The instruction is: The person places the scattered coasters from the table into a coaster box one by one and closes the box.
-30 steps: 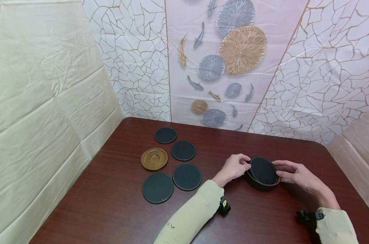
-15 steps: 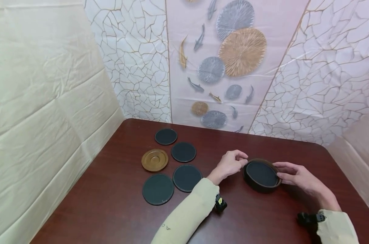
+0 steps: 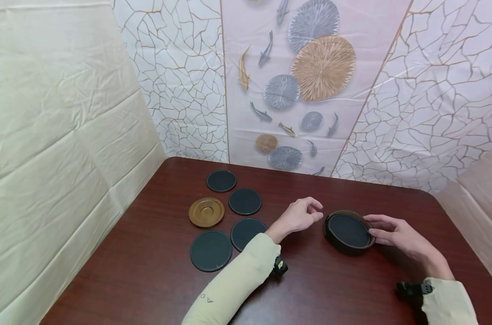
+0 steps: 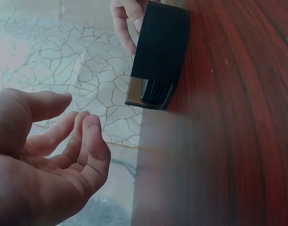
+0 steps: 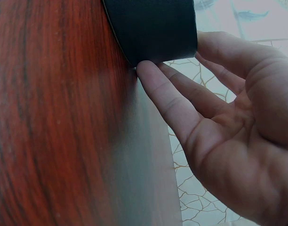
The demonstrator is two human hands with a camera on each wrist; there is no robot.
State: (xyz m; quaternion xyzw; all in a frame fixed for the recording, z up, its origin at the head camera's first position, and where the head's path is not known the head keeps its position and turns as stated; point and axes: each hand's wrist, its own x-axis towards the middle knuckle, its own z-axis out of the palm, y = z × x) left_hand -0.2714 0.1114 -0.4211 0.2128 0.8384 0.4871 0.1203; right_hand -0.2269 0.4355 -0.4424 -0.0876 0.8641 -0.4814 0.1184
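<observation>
With the left hand [image 3: 296, 216], hovers just off the left side of the round holder [image 3: 345, 249], fingers loosely bent, a gap between thumb and fingertips, holding nothing; with the right hand [image 3: 404, 234], grips the right side of the round holder, fingers bent along the dark outer wall, thumb at the rim; in the right wrist view, touches low on that wall with one fingertip, close to the table [image 3: 303, 289].

Upright on the table, the round holder, brown on its inner face; inside it, a black disc [image 3: 349, 230], lying flat within the rim; through a notch in the wall, toward the left hand, stacked dark edges [image 4: 156, 92] in sight.

Well to the left of the round holder and roughly level with it, a dark disc [image 3: 246, 232], partly behind the left sleeve [image 3: 229, 280]; farther left and nearer the person, a greenish disc [image 3: 211, 251]; left and farther back than the holder, a third disc [image 3: 245, 201], a fourth disc [image 3: 221, 181] and a brown ringed disc [image 3: 206, 212]; behind the holder, past the table, a patterned cloth [image 3: 246, 135].
</observation>
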